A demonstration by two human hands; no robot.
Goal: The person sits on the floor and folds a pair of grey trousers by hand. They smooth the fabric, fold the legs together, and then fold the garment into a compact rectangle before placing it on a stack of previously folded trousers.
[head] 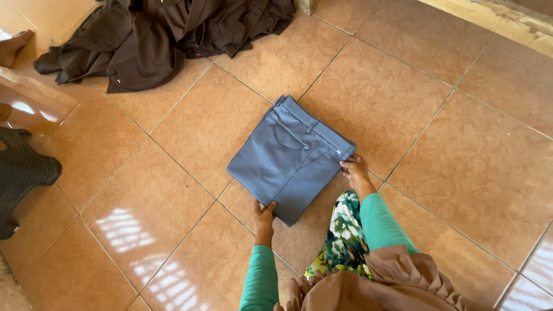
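Item 1. Floor of large square glazed terracotta-orange ceramic tiles (472, 173), smooth and glossy, with thin dark grout lines and patches of reflected light.

Item 2. Heap of dark brown woven cloth garments (161, 34), loose and rumpled, on the floor at the far side, well apart from the hands.

Item 3. Pair of slate-blue twill trousers (288, 158), folded into a flat, near-square packet. Waistband, belt loops and a curved pocket seam faced up. It lay on the floor directly before the person, between the two hands.

Item 4. Black ribbed plastic object (23, 173) at the left edge, only partly in frame; kind not determinable.

Item 5. Flower-printed green and white cloth (343, 236) and ruffled tan fabric (397, 282), worn by the person.

Item 6. Right hand (354, 170), green-sleeved, fingers bent over the waistband corner and apparently gripping its edge.

Item 7. Left hand (265, 214), green-sleeved, fingers laid flat on the nearest corner, pressing rather than pinching.

Step in hand, as judged: squaring and flattening the finished fold. Any lift of the packet would call for both corners held evenly, so that the soft layers did not slide apart.
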